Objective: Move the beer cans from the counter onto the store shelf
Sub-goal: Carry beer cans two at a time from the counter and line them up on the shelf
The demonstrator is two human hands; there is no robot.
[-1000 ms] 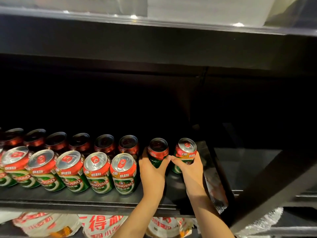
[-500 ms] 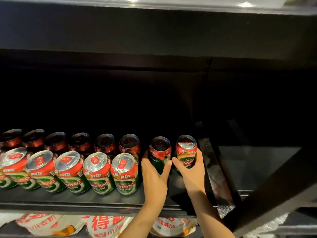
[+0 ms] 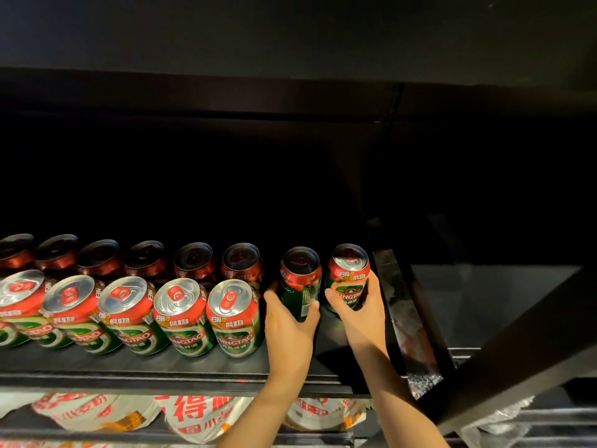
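A person's left hand (image 3: 290, 321) and right hand (image 3: 361, 313) each wrap a beer can, left can (image 3: 300, 279) beside right can (image 3: 349, 274), on the dark shelf (image 3: 181, 371).

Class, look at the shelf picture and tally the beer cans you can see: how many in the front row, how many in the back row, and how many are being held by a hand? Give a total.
Front row cans: 5
Back row cans: 6
Held cans, one in the left hand and one in the right hand: 2
Total: 13 cans on the shelf
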